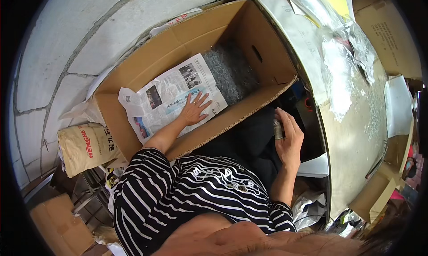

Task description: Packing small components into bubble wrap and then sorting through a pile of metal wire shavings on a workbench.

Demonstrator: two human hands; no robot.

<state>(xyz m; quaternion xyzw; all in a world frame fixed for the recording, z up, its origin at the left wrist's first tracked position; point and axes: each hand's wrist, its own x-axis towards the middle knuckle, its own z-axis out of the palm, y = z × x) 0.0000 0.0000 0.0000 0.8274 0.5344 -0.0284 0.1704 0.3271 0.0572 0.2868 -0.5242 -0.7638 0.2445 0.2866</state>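
Observation:
My left hand (195, 109) lies flat with its fingers spread on a sheet of newspaper (171, 93). The newspaper covers the left and middle part of the inside of a deep, open cardboard box (165, 46). Dark grey, glinting small pieces (229, 71) show at the box's right end, past the paper's edge; their kind is too fine to make out. Outside the near wall of the box, my right hand (290, 138) is held above my dark-clothed leg. Its fingers are loosely stretched, the thumb looks wrapped in tape, and nothing shows in its grasp.
To the right stands a worktable (352, 144) with clear plastic bags (336, 73) and papers on it. A brown paper sack (87, 147) leans by the box's left end, against a block wall (58, 55). Another cardboard carton (62, 225) sits at the lower left.

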